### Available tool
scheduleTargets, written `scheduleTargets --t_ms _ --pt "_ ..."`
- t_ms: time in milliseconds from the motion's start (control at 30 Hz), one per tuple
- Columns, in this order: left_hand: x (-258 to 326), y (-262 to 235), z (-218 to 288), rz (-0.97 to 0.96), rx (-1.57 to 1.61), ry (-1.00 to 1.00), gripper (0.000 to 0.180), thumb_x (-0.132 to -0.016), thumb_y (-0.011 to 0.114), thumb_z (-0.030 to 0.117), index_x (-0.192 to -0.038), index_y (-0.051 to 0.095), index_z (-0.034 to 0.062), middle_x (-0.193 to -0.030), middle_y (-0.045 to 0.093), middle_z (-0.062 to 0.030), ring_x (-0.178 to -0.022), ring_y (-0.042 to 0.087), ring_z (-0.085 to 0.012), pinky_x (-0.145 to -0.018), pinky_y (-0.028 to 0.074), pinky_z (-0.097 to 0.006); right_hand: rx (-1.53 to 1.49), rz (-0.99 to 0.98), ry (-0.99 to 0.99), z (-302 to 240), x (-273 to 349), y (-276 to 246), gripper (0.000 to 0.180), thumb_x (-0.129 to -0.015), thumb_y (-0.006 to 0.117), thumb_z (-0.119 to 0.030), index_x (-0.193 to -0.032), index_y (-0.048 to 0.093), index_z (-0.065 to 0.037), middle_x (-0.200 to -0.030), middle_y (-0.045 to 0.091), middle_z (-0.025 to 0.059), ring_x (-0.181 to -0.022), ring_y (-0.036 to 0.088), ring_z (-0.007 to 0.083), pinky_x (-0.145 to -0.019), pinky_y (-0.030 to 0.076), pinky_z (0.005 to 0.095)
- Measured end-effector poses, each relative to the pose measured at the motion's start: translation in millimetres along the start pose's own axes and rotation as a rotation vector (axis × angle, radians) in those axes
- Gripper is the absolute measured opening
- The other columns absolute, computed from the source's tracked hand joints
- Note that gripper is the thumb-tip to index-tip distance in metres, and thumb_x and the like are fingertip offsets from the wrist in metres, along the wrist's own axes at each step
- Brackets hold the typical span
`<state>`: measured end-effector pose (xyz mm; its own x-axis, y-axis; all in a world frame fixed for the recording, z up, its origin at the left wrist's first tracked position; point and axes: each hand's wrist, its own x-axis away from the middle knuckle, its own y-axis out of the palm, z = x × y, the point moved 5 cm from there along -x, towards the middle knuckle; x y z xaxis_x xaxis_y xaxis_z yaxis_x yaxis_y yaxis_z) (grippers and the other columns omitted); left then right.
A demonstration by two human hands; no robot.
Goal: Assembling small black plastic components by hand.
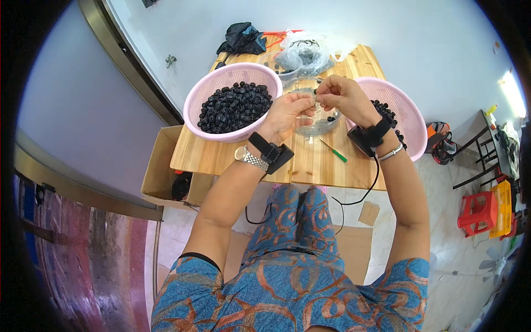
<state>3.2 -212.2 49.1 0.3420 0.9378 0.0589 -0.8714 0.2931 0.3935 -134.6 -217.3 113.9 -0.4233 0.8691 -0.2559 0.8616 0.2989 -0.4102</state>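
Patterned blue-and-orange clothing, seated person, lap and knees below the counter edge.

Counter (310, 166): pale wooden slats, bearing all work items.

Left pink basket (194, 102): round, perforated, heaped with small black caps (235, 105); stands just beside the left hand.

Right pink basket (412, 119): same kind, fewer black pieces visible, partly hidden behind the right wrist.

Cardboard box (157, 166): open, on the floor at the counter's left edge.

Clear plastic bags (307, 52): crumpled, at the far end of the counter, dark cloth beside them.

Clear bowl (315, 124): transparent, between the two baskets, directly under both hands, a few black pieces inside.

Left hand (287, 113): fingers pinched together near the right hand; wrist carries a watch and a black strapped device.

Right hand (343, 97): fingertips closed on a small black piece (316, 92), held above the bowl; what each hand grips separately cannot be told.

Green-handled tool (334, 151): thin, lying loose on the counter near the bowl.

Handling note, as judgement: keeping the pinched piece over the bowl would catch any drop; fingertip grip with both hands close together suits so small a part.
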Motion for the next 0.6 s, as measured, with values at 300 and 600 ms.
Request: scheduleTargets --t_ms 300,600 --pt "-6.9 1.4 4.1 0.080 -0.007 0.139 0.016 -0.087 0.054 0.009 -0.102 0.055 0.0045 -0.085 0.057 -0.0012 -0.077 0.056 -0.0097 -0.067 0.051 -0.027 -0.187 0.089 0.078 25.6 -8.0 6.7 0.009 -0.080 0.057 -0.003 -0.086 0.055 0.003 -0.074 0.059 0.0055 -0.064 0.057 0.0109 -0.059 0.049 0.0224" --pt "-1.7 -19.0 -6.4 0.195 0.119 0.181 0.017 -0.087 0.054 0.007 -0.103 0.055 0.0036 -0.087 0.057 -0.0017 -0.080 0.056 -0.0117 -0.072 0.049 -0.025 0.421 0.169 -0.127 8.0 14.4 14.5 0.014 -0.077 0.057 -0.013 -0.084 0.057 0.000 -0.072 0.060 0.0147 -0.066 0.058 0.0286 -0.061 0.045 0.0334"
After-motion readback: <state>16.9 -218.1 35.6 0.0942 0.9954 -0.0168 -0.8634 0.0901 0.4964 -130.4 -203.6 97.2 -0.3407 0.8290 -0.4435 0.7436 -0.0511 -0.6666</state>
